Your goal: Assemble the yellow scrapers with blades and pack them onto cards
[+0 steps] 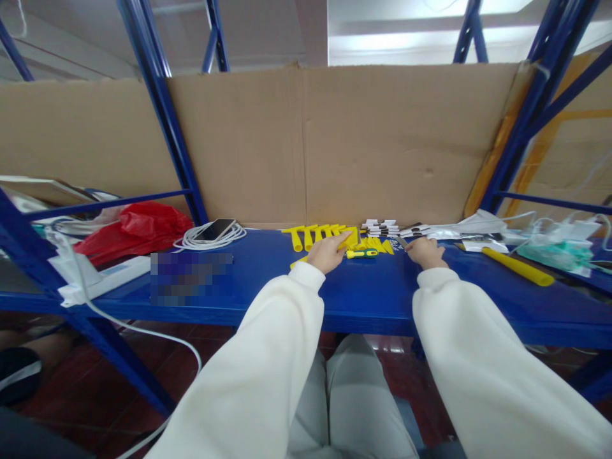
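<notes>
My left hand [327, 254] is closed around a yellow plastic scraper-like tool [350, 239], its index finger stretched along it. Part of the tool is hidden under the fingers. My right hand [424, 252] pinches a thin grey metal blade [401, 241]. Behind my left hand, several yellow plastic handles [297, 241] lie in a row. Small yellow wedge-shaped pieces [376, 244] are grouped between my hands. In front of them rests a yellow-and-green screwdriver [362, 254]. White-and-black packets [380, 226] are stacked just behind.
A long yellow handle [519, 266] lies at the right of the blue table [368, 293]. Further right are green-and-white bags [557, 255]. On the left are a phone [217, 229] on a coiled white cable [191, 238], a red bag [138, 229] and a white power strip [112, 279]. Cardboard [382, 140] stands behind.
</notes>
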Available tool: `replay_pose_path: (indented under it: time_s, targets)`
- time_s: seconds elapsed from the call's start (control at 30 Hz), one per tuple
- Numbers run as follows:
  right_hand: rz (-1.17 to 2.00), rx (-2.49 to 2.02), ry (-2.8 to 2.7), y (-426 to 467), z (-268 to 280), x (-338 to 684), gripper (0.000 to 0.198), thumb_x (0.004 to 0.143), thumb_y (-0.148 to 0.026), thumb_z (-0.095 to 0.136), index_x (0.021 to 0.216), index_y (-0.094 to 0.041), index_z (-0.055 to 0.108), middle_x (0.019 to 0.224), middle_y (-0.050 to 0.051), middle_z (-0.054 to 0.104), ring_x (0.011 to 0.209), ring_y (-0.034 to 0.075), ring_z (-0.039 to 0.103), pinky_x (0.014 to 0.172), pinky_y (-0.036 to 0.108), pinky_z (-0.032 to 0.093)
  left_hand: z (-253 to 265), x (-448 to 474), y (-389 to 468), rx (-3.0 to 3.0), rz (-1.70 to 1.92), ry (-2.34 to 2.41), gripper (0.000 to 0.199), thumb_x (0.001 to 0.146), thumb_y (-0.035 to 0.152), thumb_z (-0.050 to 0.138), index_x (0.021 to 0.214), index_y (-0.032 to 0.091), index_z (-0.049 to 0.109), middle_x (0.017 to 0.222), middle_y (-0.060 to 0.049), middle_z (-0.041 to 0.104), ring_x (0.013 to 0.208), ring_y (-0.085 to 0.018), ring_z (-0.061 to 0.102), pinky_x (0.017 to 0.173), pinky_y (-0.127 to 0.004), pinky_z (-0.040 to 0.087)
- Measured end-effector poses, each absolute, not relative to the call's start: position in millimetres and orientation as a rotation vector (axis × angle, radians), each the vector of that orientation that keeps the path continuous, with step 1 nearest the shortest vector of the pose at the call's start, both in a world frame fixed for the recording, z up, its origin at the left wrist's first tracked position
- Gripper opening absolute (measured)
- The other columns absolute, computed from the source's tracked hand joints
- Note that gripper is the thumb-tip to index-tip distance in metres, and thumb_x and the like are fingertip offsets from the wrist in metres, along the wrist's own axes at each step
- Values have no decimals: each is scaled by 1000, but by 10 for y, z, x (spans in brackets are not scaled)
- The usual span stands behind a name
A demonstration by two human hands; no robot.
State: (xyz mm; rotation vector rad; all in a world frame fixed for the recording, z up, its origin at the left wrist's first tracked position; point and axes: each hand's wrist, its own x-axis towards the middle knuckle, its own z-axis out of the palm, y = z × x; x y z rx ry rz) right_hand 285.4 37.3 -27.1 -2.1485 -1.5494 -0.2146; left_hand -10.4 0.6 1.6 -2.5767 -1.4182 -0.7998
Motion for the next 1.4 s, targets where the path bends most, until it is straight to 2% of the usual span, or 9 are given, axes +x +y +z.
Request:
replay_pose_path:
  time_s: [0.27, 0.5, 0.7, 0.87, 0.97, 1.13, 1.23, 1.4]
  targets:
    - [-193, -2307, -1590, 269, -181, 2718, 23, 87, -19, 57, 96, -21, 78, 126, 18, 62, 125, 37, 48, 99, 57, 40, 16, -101, -3, -2585, -808, -1424, 55, 95, 20, 49, 149, 28, 49, 136, -4, 66, 120, -23, 64, 101, -34, 50]
    - [-165, -2351, -1628, 227, -156, 2642, 32, 88, -11, 47, 107, -12, 73, 132, 23, 59, 130, 37, 44, 102, 58, 39, 9, -101, 9, -2595, -815, -1414, 55, 95, 21, 50, 149, 29, 49, 136, -4, 66, 120, -23, 64, 103, -35, 50]
    - [-192, -2382, -1655, 248, -168, 2625, 42, 91, -13, 42, 125, -8, 66, 139, 26, 54, 133, 37, 43, 104, 57, 37, 31, -97, -20, -2606, -805, -1438, 55, 95, 20, 51, 149, 28, 50, 137, -5, 66, 121, -24, 64, 103, -36, 50]
    - [-311, -2379, -1739, 315, -223, 2644, 48, 90, -16, 43, 134, -12, 62, 140, 24, 54, 133, 37, 42, 101, 57, 38, 39, -94, -38, -2612, -810, -1460, 55, 95, 19, 50, 149, 28, 50, 136, -5, 66, 122, -24, 63, 103, -36, 49]
    - [-360, -2375, -1799, 346, -239, 2635, 48, 89, -18, 46, 134, -16, 63, 138, 22, 55, 134, 36, 40, 102, 57, 37, 36, -94, -36, -2617, -836, -1465, 55, 94, 19, 51, 148, 29, 51, 135, -4, 67, 122, -24, 63, 104, -35, 48]
    - [-331, -2368, -1863, 335, -211, 2588, 49, 88, -14, 45, 133, -11, 62, 138, 25, 55, 134, 37, 41, 104, 58, 36, 34, -93, -35, -2643, -884, -1476, 55, 93, 19, 53, 147, 29, 53, 133, -5, 68, 122, -26, 63, 105, -37, 47]
    - [-308, -2344, -1861, 325, -194, 2582, 50, 87, -14, 46, 134, -12, 62, 139, 25, 54, 133, 38, 42, 103, 62, 36, 16, -93, -29, -2677, -936, -1497, 54, 91, 18, 56, 144, 29, 57, 132, -5, 68, 122, -26, 63, 105, -37, 46]
    - [-278, -2188, -1775, 400, -188, 2562, 38, 83, -17, 54, 116, -10, 72, 129, 26, 59, 128, 39, 47, 101, 58, 39, 1, -83, 86, -2754, -1103, -1489, 40, 88, 19, 62, 126, 27, 71, 125, -8, 71, 116, -27, 65, 100, -35, 47]
